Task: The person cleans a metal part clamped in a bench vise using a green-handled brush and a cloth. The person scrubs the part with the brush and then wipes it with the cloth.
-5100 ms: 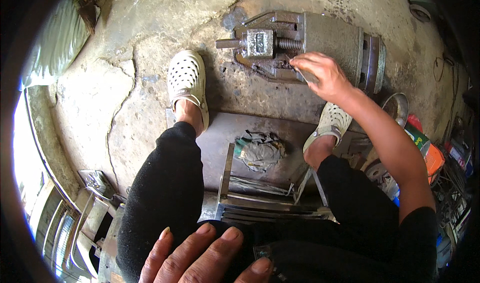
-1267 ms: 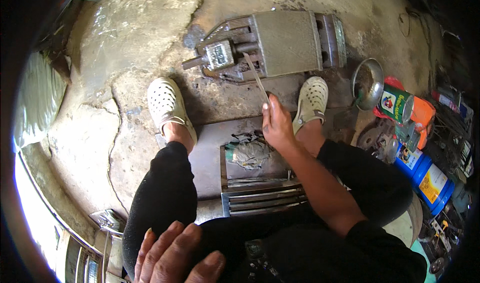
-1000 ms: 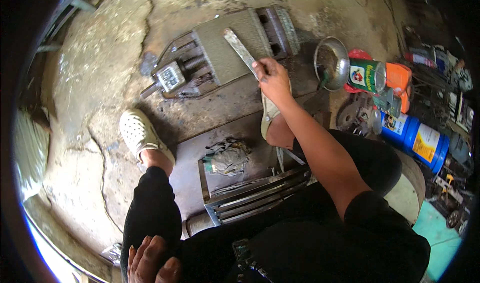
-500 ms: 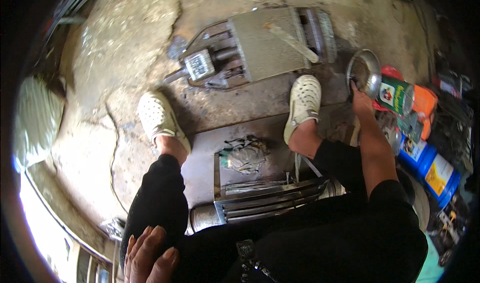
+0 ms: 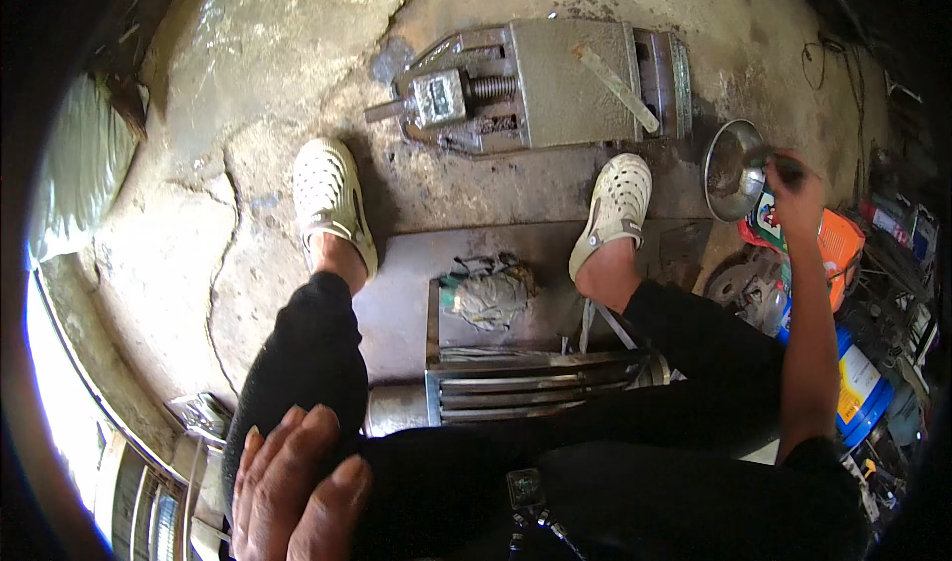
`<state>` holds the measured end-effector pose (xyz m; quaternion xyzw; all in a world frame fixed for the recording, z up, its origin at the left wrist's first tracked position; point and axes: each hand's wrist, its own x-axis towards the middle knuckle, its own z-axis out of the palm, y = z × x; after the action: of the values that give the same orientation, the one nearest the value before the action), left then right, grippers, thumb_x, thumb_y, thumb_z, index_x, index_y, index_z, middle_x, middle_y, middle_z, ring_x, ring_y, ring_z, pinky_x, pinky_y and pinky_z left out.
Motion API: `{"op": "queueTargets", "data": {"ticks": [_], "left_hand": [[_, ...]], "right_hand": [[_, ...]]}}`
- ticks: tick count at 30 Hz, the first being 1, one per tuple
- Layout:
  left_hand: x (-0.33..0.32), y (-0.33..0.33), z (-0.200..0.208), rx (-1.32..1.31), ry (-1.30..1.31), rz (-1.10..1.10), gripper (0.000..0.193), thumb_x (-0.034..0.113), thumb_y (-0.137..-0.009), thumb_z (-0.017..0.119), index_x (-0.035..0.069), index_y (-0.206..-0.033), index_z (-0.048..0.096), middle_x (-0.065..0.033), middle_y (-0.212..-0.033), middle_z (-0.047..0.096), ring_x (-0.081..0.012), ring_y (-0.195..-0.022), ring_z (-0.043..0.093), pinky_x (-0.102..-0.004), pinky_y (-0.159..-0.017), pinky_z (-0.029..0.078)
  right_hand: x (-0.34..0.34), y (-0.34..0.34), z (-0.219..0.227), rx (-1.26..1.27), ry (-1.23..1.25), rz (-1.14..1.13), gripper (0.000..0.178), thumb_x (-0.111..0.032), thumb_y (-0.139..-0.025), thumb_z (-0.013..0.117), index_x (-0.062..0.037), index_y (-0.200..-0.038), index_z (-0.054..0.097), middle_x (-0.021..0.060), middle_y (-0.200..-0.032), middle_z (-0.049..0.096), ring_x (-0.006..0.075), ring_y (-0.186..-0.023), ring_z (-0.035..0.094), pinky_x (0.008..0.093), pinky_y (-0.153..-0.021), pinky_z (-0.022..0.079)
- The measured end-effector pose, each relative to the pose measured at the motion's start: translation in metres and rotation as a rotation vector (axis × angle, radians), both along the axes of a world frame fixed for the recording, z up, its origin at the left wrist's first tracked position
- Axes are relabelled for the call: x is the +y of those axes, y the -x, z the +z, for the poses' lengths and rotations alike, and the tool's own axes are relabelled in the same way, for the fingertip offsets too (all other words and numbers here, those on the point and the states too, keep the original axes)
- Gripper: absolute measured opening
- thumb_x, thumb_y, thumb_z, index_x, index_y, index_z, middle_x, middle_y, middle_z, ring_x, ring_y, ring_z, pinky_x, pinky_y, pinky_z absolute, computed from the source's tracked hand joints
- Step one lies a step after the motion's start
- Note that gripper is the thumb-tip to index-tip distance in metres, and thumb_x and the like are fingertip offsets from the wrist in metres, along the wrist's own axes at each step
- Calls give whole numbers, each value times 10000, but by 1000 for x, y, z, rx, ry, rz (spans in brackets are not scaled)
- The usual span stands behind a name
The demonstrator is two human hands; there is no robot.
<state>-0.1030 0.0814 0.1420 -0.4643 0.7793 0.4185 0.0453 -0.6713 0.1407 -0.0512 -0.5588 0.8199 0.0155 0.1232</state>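
Note:
At the right, my right hand (image 5: 801,204) is closed around a short dark tool (image 5: 761,155); its kind is unclear. The tool's end reaches over the shiny metal bowl (image 5: 723,196), which stands tilted on the floor with dark residue inside. My left hand (image 5: 293,482) lies on my left thigh, fingers stretched out, holding nothing. Ahead of my feet is a heavy metal machine vise (image 5: 440,100) with a threaded screw. A wide plate (image 5: 560,100) coated in wet grey lies across it, and a narrow flat strip (image 5: 620,90) rests slantwise on top.
A crumpled pair of gloves (image 5: 491,296) lies between my feet, near a slatted metal frame (image 5: 540,387). Beside my right arm are an orange container (image 5: 841,253), a blue bucket (image 5: 861,387) and cluttered parts. A pale sack (image 5: 84,169) stands at left.
My right hand has moved from inside the bowl's near edge to its right side, and the dark tool now shows in it. The whole view has shifted slightly. My left hand stays on the thigh.

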Motion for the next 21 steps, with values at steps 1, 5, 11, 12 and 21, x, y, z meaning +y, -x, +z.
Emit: {"op": "queueTargets", "data": {"ticks": [1, 5, 11, 12, 21], "left_hand": [[1, -3, 0, 11, 5, 6, 680, 500, -907, 678, -49, -1298, 589, -291, -1295, 610, -465, -1182, 605, -522, -1015, 480], [3, -16, 0, 53, 26, 18, 680, 503, -904, 681, -55, -1284, 596, -290, -1289, 614, -464, -1179, 608, -521, -1012, 482], [9, -36, -5, 58, -5, 30, 684, 513, -914, 667, -56, -1283, 587, -284, -1282, 623, -459, -1173, 614, -526, -1007, 484], [11, -39, -6, 77, 7, 46, 682, 516, -917, 663, -52, -1286, 586, -283, -1282, 623, -458, -1173, 615, -527, -1008, 483], [14, -64, -4, 82, -31, 89, 665, 524, -929, 646, -34, -1287, 591, -287, -1302, 609, -458, -1194, 600, -536, -1023, 470]], "right_hand": [[-4, -29, 13, -148, 166, -24, 267, -153, -853, 741, -47, -1096, 707, 145, -1064, 731, 288, -983, 702, 364, -862, 539], [2, -175, 14, -413, 404, 62, 214, -48, -856, 724, -23, -1068, 706, 116, -1080, 726, 208, -1005, 684, 358, -920, 529], [-18, -307, -50, -713, 324, 218, 217, -84, -854, 710, -16, -1058, 678, 185, -925, 682, 340, -765, 685, 392, -695, 548], [-23, -310, -55, -650, 284, 246, 203, -74, -853, 709, 3, -1035, 666, 192, -928, 679, 338, -776, 685, 397, -705, 540], [-64, -338, -95, -424, -48, 466, 208, -114, -857, 691, 3, -1018, 633, 201, -923, 640, 389, -758, 656, 476, -679, 523]]}}
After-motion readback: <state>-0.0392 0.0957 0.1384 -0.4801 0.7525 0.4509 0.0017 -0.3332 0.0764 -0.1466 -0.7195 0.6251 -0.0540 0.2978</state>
